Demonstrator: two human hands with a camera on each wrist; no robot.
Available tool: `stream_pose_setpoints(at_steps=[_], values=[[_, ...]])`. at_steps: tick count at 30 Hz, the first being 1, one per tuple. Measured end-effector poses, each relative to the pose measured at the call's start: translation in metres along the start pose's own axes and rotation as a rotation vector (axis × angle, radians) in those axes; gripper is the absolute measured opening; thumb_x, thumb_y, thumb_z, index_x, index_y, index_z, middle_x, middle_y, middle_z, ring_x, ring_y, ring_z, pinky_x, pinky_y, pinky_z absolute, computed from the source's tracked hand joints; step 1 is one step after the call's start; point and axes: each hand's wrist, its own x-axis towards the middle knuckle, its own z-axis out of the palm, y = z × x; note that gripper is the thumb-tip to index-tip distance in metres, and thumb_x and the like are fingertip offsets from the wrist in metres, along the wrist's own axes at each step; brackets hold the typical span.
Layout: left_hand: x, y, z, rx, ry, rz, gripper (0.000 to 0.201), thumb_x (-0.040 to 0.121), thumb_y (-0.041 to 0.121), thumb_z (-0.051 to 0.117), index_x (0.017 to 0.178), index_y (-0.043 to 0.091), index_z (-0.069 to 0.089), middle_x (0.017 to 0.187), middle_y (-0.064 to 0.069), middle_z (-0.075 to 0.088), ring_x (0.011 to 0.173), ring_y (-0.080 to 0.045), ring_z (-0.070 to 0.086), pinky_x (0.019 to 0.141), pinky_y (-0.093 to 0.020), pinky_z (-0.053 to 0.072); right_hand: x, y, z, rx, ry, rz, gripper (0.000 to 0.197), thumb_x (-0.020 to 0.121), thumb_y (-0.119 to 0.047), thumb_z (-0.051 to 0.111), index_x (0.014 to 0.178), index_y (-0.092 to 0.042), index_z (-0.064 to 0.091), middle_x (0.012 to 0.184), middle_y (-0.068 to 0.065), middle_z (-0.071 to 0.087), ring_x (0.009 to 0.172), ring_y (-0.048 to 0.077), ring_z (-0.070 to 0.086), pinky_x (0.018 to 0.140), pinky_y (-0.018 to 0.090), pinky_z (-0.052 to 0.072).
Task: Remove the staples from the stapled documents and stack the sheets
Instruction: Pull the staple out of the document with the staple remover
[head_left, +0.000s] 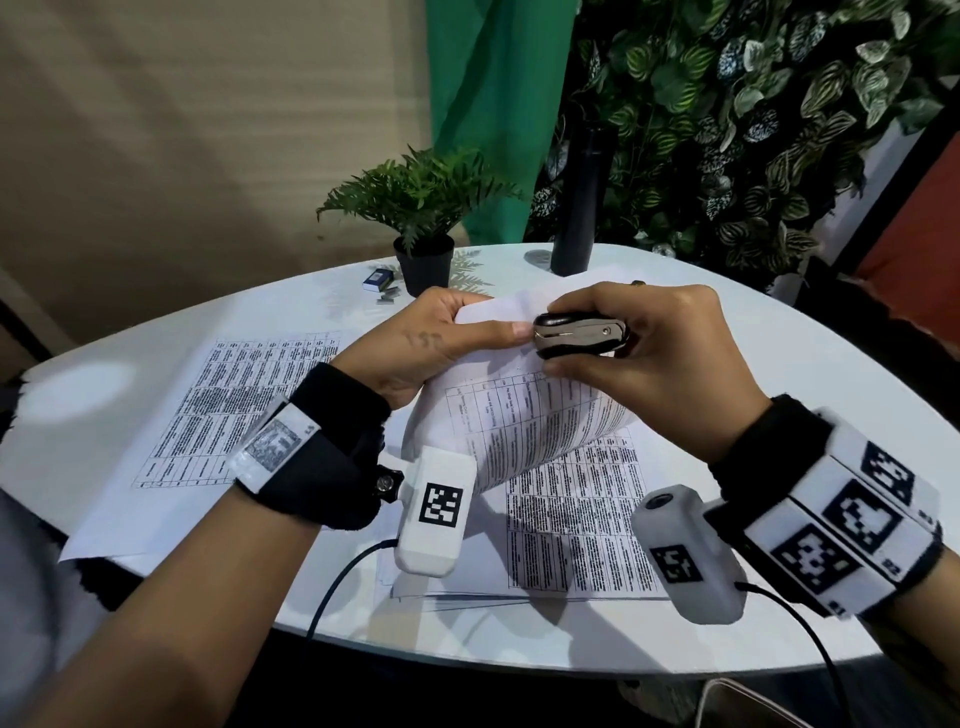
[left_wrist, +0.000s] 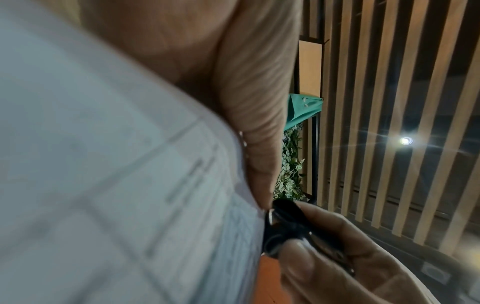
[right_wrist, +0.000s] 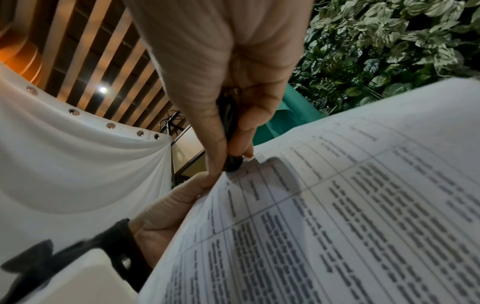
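Note:
A stapled document (head_left: 524, 415) of printed tables is lifted off the white table (head_left: 779, 364) and curls downward. My left hand (head_left: 441, 338) grips its top corner, thumb lying along the front. My right hand (head_left: 639, 353) squeezes a black and metal staple remover (head_left: 579, 335), whose claws meet the corner beside my left thumb. In the right wrist view the staple remover (right_wrist: 231, 148) bites the document (right_wrist: 337, 216) at its corner. The left wrist view shows the document (left_wrist: 116, 185) close up and the staple remover (left_wrist: 293, 226). The staple itself is hidden.
A loose printed sheet (head_left: 208, 415) lies at the left of the table, and more sheets (head_left: 566, 540) lie under the lifted document. At the back stand a potted fern (head_left: 421, 208), a dark bottle (head_left: 582, 202), a small staple box (head_left: 378, 279) and loose staples (head_left: 389, 296).

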Motion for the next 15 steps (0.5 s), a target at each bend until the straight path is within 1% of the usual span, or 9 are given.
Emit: stream_pose_setpoints(at_steps=[2, 4, 5, 7, 9, 11, 12, 14, 15], values=[[-0.001, 0.0, 0.002, 0.031, 0.039, 0.023, 0.024, 0.069, 0.015, 0.067, 0.088, 0.001, 0.068, 0.074, 0.0, 0.072, 0.066, -0.01, 0.066, 0.071, -0.022, 0.053, 0.0, -0.001, -0.001, 0.019, -0.01, 0.008, 0.028, 0.065, -0.024, 0.077, 0.09, -0.014, 0.072, 0.079, -0.002, 0.072, 0.074, 0.01, 0.065, 0.069, 0.028, 0.05], [-0.001, 0.001, 0.005, 0.085, 0.087, 0.053, 0.011, 0.076, 0.008, 0.066, 0.085, 0.001, 0.068, 0.067, 0.003, 0.071, 0.061, -0.006, 0.063, 0.065, -0.02, 0.051, 0.0, -0.002, -0.001, 0.011, -0.01, 0.001, 0.028, 0.065, -0.024, 0.077, 0.09, -0.014, 0.072, 0.079, -0.001, 0.072, 0.073, 0.009, 0.064, 0.069, 0.028, 0.05], [-0.001, 0.003, 0.006, 0.117, 0.108, 0.072, 0.004, 0.079, 0.004, 0.065, 0.082, 0.003, 0.068, 0.063, 0.006, 0.069, 0.058, -0.004, 0.062, 0.061, -0.016, 0.05, 0.001, -0.002, -0.001, -0.004, -0.007, -0.008, 0.028, 0.065, -0.025, 0.077, 0.09, -0.013, 0.072, 0.078, -0.001, 0.072, 0.072, 0.009, 0.063, 0.068, 0.027, 0.049], [-0.001, 0.002, 0.008, 0.19, 0.15, 0.125, 0.01, 0.082, 0.002, 0.065, 0.076, 0.01, 0.068, 0.058, 0.009, 0.066, 0.054, 0.0, 0.057, 0.055, -0.012, 0.045, 0.001, -0.003, -0.001, -0.075, -0.002, -0.043, 0.029, 0.065, -0.026, 0.075, 0.09, -0.012, 0.072, 0.077, 0.0, 0.071, 0.071, 0.011, 0.063, 0.067, 0.029, 0.048], [0.0, 0.002, 0.01, 0.238, 0.168, 0.171, 0.014, 0.082, 0.002, 0.066, 0.073, 0.012, 0.069, 0.058, 0.011, 0.063, 0.055, 0.0, 0.053, 0.055, -0.013, 0.041, 0.002, -0.003, -0.001, -0.18, -0.007, -0.09, 0.029, 0.065, -0.025, 0.073, 0.091, -0.012, 0.072, 0.077, 0.002, 0.071, 0.07, 0.019, 0.064, 0.065, 0.036, 0.049], [0.0, 0.001, 0.011, 0.254, 0.178, 0.192, 0.017, 0.083, 0.001, 0.066, 0.07, 0.013, 0.068, 0.056, 0.012, 0.059, 0.054, 0.002, 0.049, 0.053, -0.012, 0.038, 0.002, -0.003, -0.001, -0.269, -0.015, -0.125, 0.028, 0.065, -0.024, 0.071, 0.09, -0.01, 0.071, 0.075, 0.005, 0.07, 0.069, 0.026, 0.064, 0.061, 0.038, 0.052], [-0.001, 0.001, 0.012, 0.262, 0.188, 0.199, 0.016, 0.082, 0.002, 0.067, 0.07, 0.012, 0.068, 0.058, 0.01, 0.058, 0.054, 0.001, 0.048, 0.052, -0.011, 0.038, 0.002, -0.003, 0.0, -0.289, -0.017, -0.13, 0.028, 0.065, -0.024, 0.071, 0.09, -0.01, 0.071, 0.074, 0.005, 0.069, 0.068, 0.027, 0.064, 0.06, 0.04, 0.052], [-0.001, 0.0, 0.013, 0.26, 0.186, 0.215, 0.006, 0.08, 0.008, 0.072, 0.074, 0.007, 0.07, 0.066, 0.0, 0.058, 0.06, -0.004, 0.049, 0.055, -0.015, 0.038, 0.002, -0.004, -0.001, -0.275, -0.019, -0.112, 0.028, 0.066, -0.024, 0.07, 0.089, -0.01, 0.071, 0.072, 0.006, 0.068, 0.067, 0.028, 0.062, 0.06, 0.041, 0.051], [-0.002, 0.0, 0.013, 0.266, 0.188, 0.225, 0.012, 0.077, 0.015, 0.073, 0.078, 0.003, 0.071, 0.071, -0.004, 0.058, 0.064, -0.008, 0.049, 0.058, -0.019, 0.039, 0.002, -0.005, -0.001, -0.252, -0.019, -0.098, 0.027, 0.066, -0.025, 0.071, 0.089, -0.01, 0.071, 0.072, 0.006, 0.068, 0.067, 0.027, 0.062, 0.06, 0.041, 0.051]])
